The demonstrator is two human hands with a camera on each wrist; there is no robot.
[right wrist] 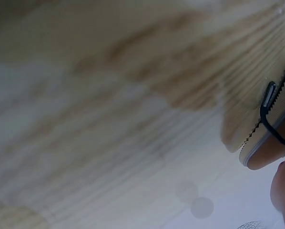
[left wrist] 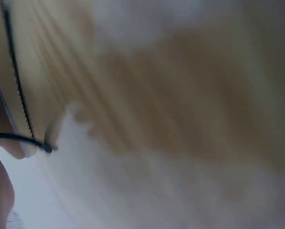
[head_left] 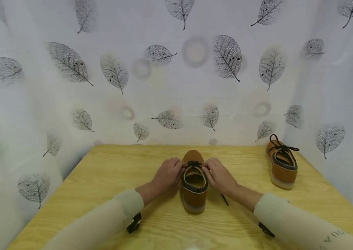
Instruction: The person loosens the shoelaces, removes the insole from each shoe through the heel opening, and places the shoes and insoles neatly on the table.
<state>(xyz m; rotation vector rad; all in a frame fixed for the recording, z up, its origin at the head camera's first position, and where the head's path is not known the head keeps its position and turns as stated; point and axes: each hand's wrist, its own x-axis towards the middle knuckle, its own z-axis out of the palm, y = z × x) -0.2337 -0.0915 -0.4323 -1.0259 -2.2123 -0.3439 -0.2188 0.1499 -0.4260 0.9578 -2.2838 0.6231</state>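
A brown shoe (head_left: pixel 194 199) with a dark collar stands on the wooden table, toe pointing away. Black laces (head_left: pixel 194 163) cross over its front in a knot-like bunch. From the left, my left hand (head_left: pixel 169 174) pinches a lace beside the bunch; my right hand (head_left: pixel 221 176) does the same on the other side. A loose lace end (head_left: pixel 224 199) hangs below the right hand. In the left wrist view another lace end (left wrist: pixel 25 139) sticks out near the shoe's side. The right wrist view shows a curved lace (right wrist: pixel 267 117) against the sole. Fingertips are partly hidden.
A second brown shoe (head_left: pixel 284 170), its black laces tied in a bow, stands at the table's right rear. The pale wood table (head_left: pixel 126 159) meets a white leaf-printed curtain (head_left: pixel 170 86) at the back and both sides.
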